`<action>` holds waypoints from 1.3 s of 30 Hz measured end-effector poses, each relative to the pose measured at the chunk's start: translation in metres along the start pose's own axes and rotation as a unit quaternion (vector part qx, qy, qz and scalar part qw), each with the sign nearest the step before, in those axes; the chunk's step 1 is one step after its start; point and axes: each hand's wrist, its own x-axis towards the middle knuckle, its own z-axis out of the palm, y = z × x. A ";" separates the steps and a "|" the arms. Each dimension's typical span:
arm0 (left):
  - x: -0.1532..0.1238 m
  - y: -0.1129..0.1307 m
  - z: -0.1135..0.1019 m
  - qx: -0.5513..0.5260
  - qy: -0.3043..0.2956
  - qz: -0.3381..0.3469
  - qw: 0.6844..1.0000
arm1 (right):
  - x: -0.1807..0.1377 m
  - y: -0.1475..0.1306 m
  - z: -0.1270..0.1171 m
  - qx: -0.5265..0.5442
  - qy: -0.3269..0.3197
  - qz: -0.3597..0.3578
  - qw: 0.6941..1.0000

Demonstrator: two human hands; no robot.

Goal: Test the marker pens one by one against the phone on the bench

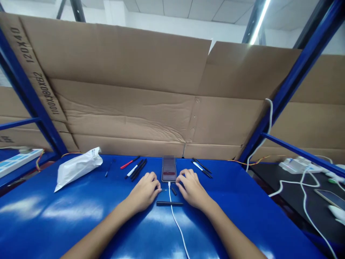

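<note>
white cable (175, 219), black pen barrel (164, 203) nearer than left hand (145, 191), pinched on thin sliver (165, 190), right hand (192, 187), grip unclear

The scene is viewed by one camera worn on the person's head, facing forward and down. The bare left hand (144, 190) and the bare right hand (192, 189) are seen from above and behind, fairly near and central. The glossy blue tabletop (234, 194) is looked across at a low slant; beyond it, the brown cardboard panel (129, 57) is faced almost squarely. A wide field is covered, the white tiled ceiling (175, 7) being included along the top edge.
</note>
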 end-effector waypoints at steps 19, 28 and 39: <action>0.004 0.007 0.000 0.081 0.083 0.075 0.990 | 0.001 -0.013 -0.004 0.035 0.008 -0.057 0.998; 0.004 0.007 -0.001 0.059 0.077 0.071 0.993 | 0.001 -0.013 -0.006 0.016 -0.002 -0.066 0.998; 0.002 0.019 0.001 0.066 0.052 0.078 0.993 | 0.000 -0.024 -0.004 0.024 -0.020 -0.093 0.995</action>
